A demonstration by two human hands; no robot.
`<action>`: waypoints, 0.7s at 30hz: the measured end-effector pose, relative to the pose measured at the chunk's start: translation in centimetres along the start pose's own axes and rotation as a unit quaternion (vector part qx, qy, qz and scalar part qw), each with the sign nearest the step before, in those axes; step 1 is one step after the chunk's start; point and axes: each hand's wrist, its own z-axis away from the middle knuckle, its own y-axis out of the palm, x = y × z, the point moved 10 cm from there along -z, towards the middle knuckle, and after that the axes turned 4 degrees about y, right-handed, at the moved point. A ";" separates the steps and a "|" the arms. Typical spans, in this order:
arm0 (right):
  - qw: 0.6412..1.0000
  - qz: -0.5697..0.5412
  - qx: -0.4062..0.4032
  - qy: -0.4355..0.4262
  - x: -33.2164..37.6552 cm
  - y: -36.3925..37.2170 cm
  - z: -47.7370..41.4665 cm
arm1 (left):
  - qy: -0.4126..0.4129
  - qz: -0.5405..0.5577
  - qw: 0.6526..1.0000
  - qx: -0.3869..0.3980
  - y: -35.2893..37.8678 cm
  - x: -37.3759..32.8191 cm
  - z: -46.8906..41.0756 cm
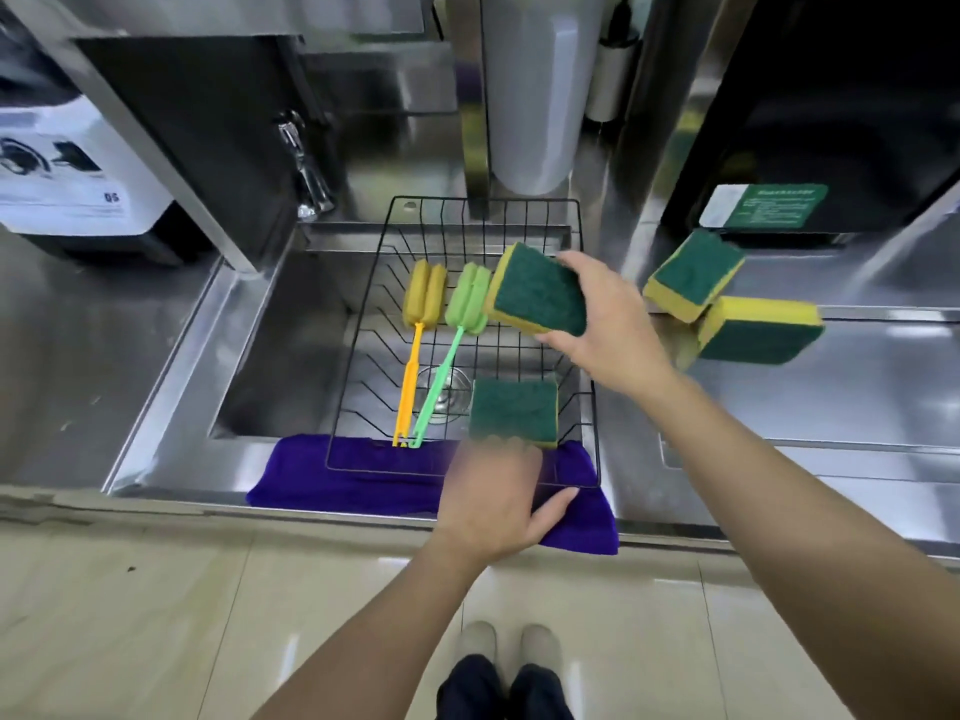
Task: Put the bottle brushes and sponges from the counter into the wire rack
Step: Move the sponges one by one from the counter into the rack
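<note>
A black wire rack point(589, 402) sits over the steel sink. Inside it lie an orange bottle brush point(415, 330) and a green bottle brush point(457, 324), side by side. A green-and-yellow sponge point(514, 410) stands at the rack's front right, and my left hand point(493, 496) is just below it, blurred, fingers at its lower edge. My right hand point(608, 330) holds a second sponge point(537, 288) above the rack's right side. Two more sponges point(693, 275) point(758, 330) lie on the counter to the right.
A purple cloth point(337, 475) lies under the rack's front edge and hangs over the counter lip. A faucet point(306, 163) stands at the back left of the sink point(291, 356). A white cylinder point(535, 96) rises behind the rack. A green-labelled box point(758, 205) sits at the back right.
</note>
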 end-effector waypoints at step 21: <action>0.935 0.257 0.240 -0.056 -1.2 11.1 0.1 | -0.015 0.034 0.999 -0.001 -0.2 0.2 0.1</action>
